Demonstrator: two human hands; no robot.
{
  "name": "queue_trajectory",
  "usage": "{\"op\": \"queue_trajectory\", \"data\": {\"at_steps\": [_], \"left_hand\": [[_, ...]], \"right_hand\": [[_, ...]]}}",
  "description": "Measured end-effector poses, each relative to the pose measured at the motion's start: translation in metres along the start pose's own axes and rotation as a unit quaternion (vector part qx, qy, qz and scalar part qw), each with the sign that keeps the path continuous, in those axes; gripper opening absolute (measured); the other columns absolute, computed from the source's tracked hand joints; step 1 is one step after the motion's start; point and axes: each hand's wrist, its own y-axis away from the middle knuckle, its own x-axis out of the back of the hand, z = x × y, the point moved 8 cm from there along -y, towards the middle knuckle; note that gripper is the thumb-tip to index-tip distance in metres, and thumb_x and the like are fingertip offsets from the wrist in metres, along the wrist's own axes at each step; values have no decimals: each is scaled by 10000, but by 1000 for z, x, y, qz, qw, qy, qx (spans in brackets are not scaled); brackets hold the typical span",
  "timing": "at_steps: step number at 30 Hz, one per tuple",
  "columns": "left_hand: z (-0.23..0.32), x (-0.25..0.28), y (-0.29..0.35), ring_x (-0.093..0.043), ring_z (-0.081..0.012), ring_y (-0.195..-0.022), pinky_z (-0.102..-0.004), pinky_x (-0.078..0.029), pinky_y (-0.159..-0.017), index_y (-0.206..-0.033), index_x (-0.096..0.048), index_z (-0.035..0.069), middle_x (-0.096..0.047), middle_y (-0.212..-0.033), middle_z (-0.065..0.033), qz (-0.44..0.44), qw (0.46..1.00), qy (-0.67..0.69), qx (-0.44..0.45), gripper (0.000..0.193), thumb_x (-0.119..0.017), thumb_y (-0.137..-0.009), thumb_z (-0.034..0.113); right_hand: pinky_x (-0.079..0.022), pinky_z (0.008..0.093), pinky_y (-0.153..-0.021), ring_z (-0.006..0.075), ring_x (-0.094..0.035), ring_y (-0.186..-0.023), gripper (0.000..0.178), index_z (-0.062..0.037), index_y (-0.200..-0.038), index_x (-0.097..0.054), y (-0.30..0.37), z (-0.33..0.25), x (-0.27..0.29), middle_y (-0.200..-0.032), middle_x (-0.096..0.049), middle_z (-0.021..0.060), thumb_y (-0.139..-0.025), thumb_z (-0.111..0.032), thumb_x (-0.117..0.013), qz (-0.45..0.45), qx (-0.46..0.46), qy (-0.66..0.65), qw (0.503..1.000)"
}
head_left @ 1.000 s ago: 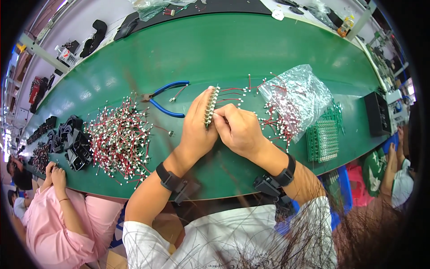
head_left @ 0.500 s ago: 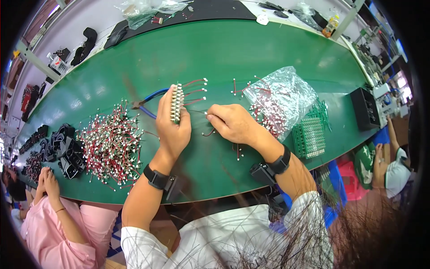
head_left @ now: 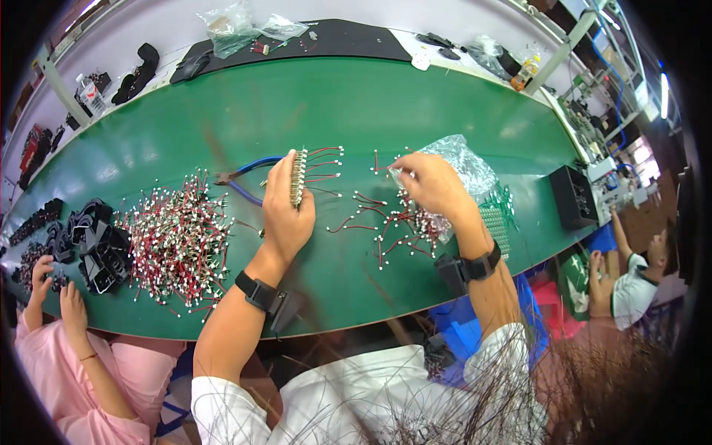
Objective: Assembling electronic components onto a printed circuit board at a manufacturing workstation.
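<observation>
My left hand (head_left: 288, 204) grips a narrow panel of circuit boards (head_left: 299, 178) upright, a row of pale connectors along its edge. Several red-and-black cables (head_left: 323, 176) stick out from it to the right, their white plugs free. My right hand (head_left: 434, 185) is above a loose group of similar cables (head_left: 415, 222) beside a clear plastic bag (head_left: 467, 165). Its thumb and forefinger are slightly apart, with nothing visible between them. Blue-handled pliers (head_left: 248, 167) lie just left of my left hand.
A big heap of red-and-black cables (head_left: 182, 241) lies to the left, next to black housings (head_left: 104, 252). Stacked green boards (head_left: 495, 226) sit right of my right forearm, near a black bin (head_left: 572, 196). A co-worker's hands (head_left: 73, 308) work at the lower left.
My right hand has let go of a cable at the panel and moved right, to the loose cables by the bag. That cable now hangs from the panel. My left hand still holds the panel.
</observation>
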Motion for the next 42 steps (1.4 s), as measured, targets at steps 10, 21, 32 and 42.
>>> {"op": "queue_trajectory", "data": {"at_steps": [10, 21, 32, 42], "left_hand": [[5, 0, 5, -558, -413, -1187, -436, -458, -1018, -1370, -474, -66, -554, -1278, -255, -3, 1000, 18, -2, 599, -553, -777, -91], [1, -2, 5, -585, -382, -1157, -407, -475, -989, -1379, -490, -29, -571, -1278, -220, 7, 999, 38, 4, 600, -553, -785, -89], [-1, 2, 6, -583, -379, -1163, -405, -474, -990, -1380, -490, -14, -571, -1284, -211, 11, 999, 41, 13, 602, -558, -786, -82], [0, -1, 6, -582, -377, -1167, -413, -466, -1004, -1364, -502, -14, -579, -1270, -209, 10, 999, 41, 5, 589, -560, -782, -81]], "right_hand": [[-547, 454, -810, 367, -688, -875, 394, -29, -878, -752, -53, 34, -55, -873, -716, 189, -791, -413, -749, -18, -160, 64, 985], [-528, 465, -791, 382, -654, -879, 115, -44, -887, -713, -46, 20, -59, -887, -684, 172, -828, -86, -623, 59, -19, 25, 998], [-513, 443, -809, 336, -620, -905, 89, -51, -863, -677, -6, -48, -56, -831, -673, 111, -788, -59, -630, -118, 120, -7, 986], [-519, 438, -817, 354, -618, -929, 433, -14, -1031, -661, 28, -68, -35, -922, -613, 158, -699, -273, -766, -151, 79, 28, 985]]}}
